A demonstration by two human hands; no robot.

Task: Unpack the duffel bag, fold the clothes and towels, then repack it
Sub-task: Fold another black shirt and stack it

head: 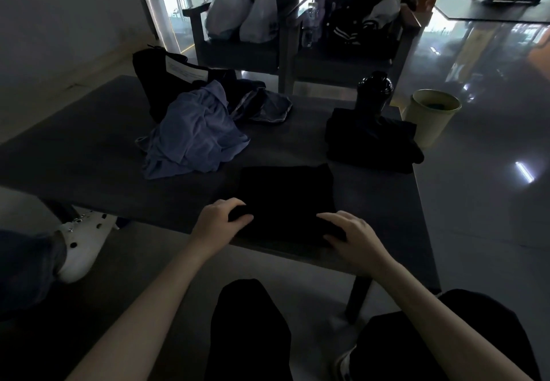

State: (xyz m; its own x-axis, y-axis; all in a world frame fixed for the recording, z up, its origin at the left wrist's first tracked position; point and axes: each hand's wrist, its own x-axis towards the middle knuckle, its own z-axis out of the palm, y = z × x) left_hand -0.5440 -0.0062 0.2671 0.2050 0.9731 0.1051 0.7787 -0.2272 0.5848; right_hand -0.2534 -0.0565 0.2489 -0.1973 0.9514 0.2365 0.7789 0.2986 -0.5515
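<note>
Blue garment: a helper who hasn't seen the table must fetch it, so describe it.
Start at the dark table. On its far left, before the black duffel bag, lies the blue garment. It alone is a light blue crumpled heap; the folded clothes are black.

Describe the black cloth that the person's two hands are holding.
The black folded cloth lies flat as a rough rectangle near the front edge of the dark grey table. It looks like soft, plain fabric; the dim light hides seams and folds. The left hand grips its near left corner and the right hand its near right corner.
</note>
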